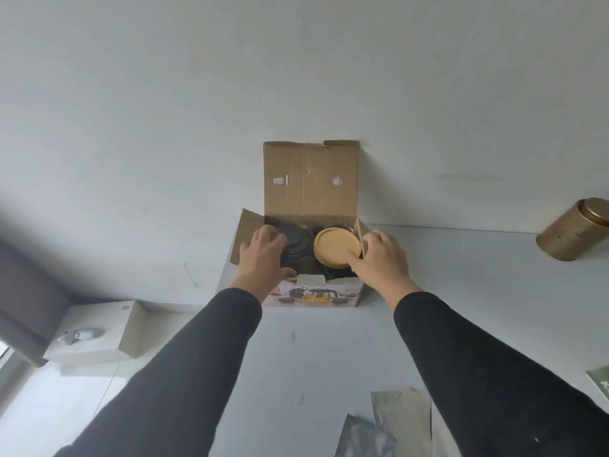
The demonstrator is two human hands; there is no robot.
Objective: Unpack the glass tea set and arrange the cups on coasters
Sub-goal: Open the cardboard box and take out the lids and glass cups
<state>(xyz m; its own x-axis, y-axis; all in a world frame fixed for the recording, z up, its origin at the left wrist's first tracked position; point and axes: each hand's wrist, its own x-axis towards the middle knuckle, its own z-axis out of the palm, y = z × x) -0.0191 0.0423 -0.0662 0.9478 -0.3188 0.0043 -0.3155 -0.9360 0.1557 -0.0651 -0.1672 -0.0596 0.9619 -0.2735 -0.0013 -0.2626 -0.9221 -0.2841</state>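
1. We have the box (314, 293) open on the counter (461, 291), everything packed inside.
2. Our left hand (262, 255) and right hand (379, 262) reach in, grips apart, the right touching the bamboo lid (334, 247).
3. Cups and coasters aren't out yet.

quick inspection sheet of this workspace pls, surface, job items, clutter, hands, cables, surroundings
surface: white table, a few small dark marks, set against a white wall.
job's things: cardboard box open, lid flap upright against the wall; inside, a round wooden disc on the right and a dark round lid on the left. No cups or coasters laid out yet.
clutter: gold tin far right; silver foil pouches at the near edge; green item at the right edge.
hands: left hand reaching into the box at the dark lid; right hand at the disc's edge; grip unclear.
cables: nothing seen.
surroundings: white boxy device lower left, beside the table.
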